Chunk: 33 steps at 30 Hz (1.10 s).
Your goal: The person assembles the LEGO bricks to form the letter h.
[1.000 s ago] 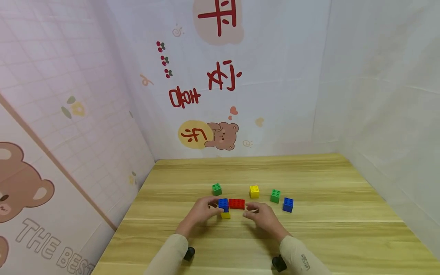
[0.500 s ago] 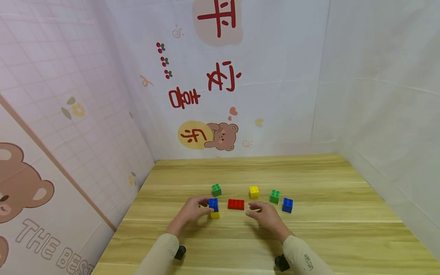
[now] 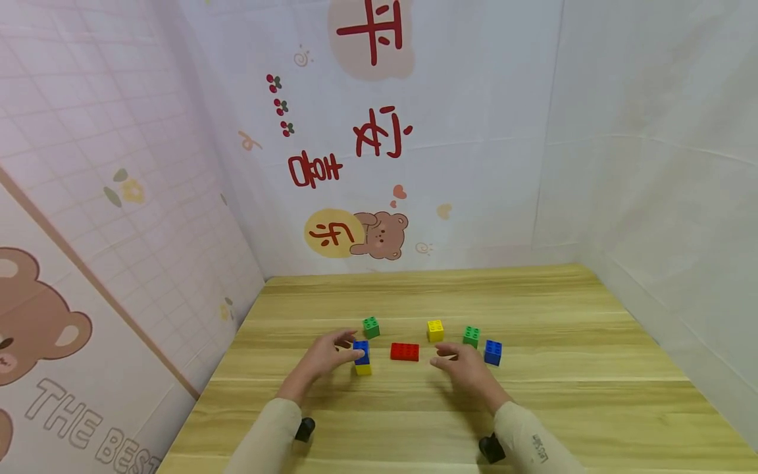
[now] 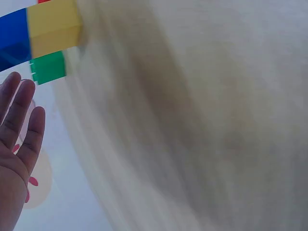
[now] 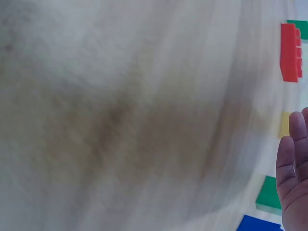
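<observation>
A blue brick [image 3: 358,347] sits on top of a yellow brick [image 3: 363,370], forming a small upright stack left of centre. Close beside it is my left hand [image 3: 322,353], its thumb overlapping the blue brick in the head view. In the left wrist view the fingers [image 4: 21,113] are straight and apart from the stack; its thumb is out of frame there. Between my hands a red brick [image 3: 404,352], longer than the others, lies flat. My right hand [image 3: 468,368] hovers to the right of it, fingers relaxed and holding nothing.
Behind the stack stands a green brick [image 3: 371,327]. A loose yellow brick [image 3: 435,330], another green brick [image 3: 471,336] and another blue brick [image 3: 493,353] stand towards the right. The wooden table [image 3: 414,434] meets printed cloth walls [image 3: 474,164] at the back and sides.
The blue-and-yellow stack has moved left, away from the red brick, with my left hand. The left fingers have since spread off it. My right hand has drawn back rightward.
</observation>
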Motion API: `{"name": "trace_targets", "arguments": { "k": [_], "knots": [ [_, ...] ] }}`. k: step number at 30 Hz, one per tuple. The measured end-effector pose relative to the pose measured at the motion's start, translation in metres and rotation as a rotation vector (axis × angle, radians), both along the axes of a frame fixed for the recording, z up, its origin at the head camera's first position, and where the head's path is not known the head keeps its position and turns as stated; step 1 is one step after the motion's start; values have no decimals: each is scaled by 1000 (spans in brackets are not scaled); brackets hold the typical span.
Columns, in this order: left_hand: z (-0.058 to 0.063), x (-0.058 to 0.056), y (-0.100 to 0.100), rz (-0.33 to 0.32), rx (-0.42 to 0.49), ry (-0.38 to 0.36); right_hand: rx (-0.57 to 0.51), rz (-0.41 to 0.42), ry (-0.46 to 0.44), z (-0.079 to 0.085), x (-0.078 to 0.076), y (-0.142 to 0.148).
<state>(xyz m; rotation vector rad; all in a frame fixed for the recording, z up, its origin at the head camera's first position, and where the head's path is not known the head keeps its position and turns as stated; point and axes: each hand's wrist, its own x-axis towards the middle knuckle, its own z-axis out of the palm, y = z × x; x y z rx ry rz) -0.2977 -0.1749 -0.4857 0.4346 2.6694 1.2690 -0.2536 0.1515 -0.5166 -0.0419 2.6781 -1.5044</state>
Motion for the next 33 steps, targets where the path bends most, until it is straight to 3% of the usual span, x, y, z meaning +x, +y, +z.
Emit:
{"name": "trace_targets", "arguments": {
  "k": [11,20,27,33],
  "knots": [
    [36,-13,22,-23,33,67,33,-13,90,23,-7,25],
    [56,-20,59,-90,69,93,13,-51,131,37,-6,51],
    [63,-22,94,-114,75,113,46,-100,146,39,-7,71],
    [59,-21,120,-137,104,75,58,-114,137,38,-4,86]
  ]
}}
